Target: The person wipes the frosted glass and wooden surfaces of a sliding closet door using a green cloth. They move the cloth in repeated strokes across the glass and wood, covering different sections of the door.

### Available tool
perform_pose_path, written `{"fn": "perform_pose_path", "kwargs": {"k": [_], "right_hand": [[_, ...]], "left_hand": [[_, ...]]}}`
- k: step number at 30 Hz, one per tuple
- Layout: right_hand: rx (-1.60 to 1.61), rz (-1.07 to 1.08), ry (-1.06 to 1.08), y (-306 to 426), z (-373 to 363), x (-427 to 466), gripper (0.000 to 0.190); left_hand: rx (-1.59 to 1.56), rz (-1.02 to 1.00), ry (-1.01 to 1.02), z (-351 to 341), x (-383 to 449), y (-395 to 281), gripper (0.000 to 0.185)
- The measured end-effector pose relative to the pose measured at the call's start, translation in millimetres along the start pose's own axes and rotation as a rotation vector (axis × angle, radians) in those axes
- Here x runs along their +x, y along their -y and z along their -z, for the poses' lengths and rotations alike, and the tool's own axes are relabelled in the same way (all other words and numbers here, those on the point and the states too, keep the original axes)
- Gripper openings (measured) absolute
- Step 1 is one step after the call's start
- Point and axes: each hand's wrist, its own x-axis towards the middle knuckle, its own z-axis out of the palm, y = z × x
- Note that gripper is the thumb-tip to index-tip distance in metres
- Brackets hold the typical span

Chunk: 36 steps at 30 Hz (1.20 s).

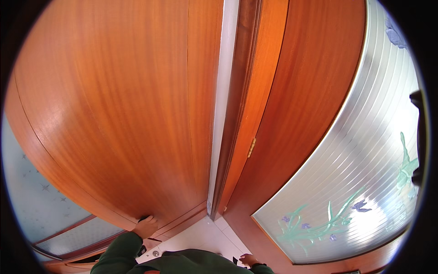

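Observation:
My left hand is at the bottom of a tall, glossy wood-veneer panel. Its fingers close around a small black object against the wood; what the object is, I cannot tell. Lower down and to the right, my right hand hangs beside my body with its fingers partly curled. A dark strip shows by those fingertips, and whether they hold it is unclear. Dark green sleeves cover both my arms.
To the right stands a wooden door with a brass hinge and ribbed, flower-patterned glass. A white strip runs beside the frame. Below lie pale floor tiles and a round drain. Star-patterned glass is at left.

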Motion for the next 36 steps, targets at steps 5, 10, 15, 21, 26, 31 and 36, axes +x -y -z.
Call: {"fn": "perform_pose_path", "kwargs": {"k": [5, 10, 15, 21, 26, 31, 36], "right_hand": [[0.179, 0.027, 0.015, -9, 6, -3, 0.043], [0.065, 0.085, -0.006, -8, 11, 23, 0.037], [-0.177, 0.134, 0.057, 2, 15, 57, 0.029], [-0.107, 0.163, 0.006, 9, 15, 70, 0.025], [0.025, 0.122, -0.014, 22, 27, 50, 0.026], [0.17, -0.008, -0.081, 37, 50, 13, 0.034], [0.097, 0.008, -0.065, 34, 45, -2, 0.036]], "left_hand": [[-0.009, 0.015, 0.016, -13, -36, -9, 0.018], [-0.008, 0.155, -0.108, 59, 22, 22, 0.017], [0.083, 0.425, -0.354, 188, 77, 96, 0.024], [0.509, 0.725, -1.057, 299, 62, 180, 0.031], [0.263, 0.541, -0.85, 244, 69, 144, 0.03], [0.019, 0.277, -0.26, 108, 67, 58, 0.021], [-0.059, 0.17, -0.006, 16, -8, -3, 0.015]]}}
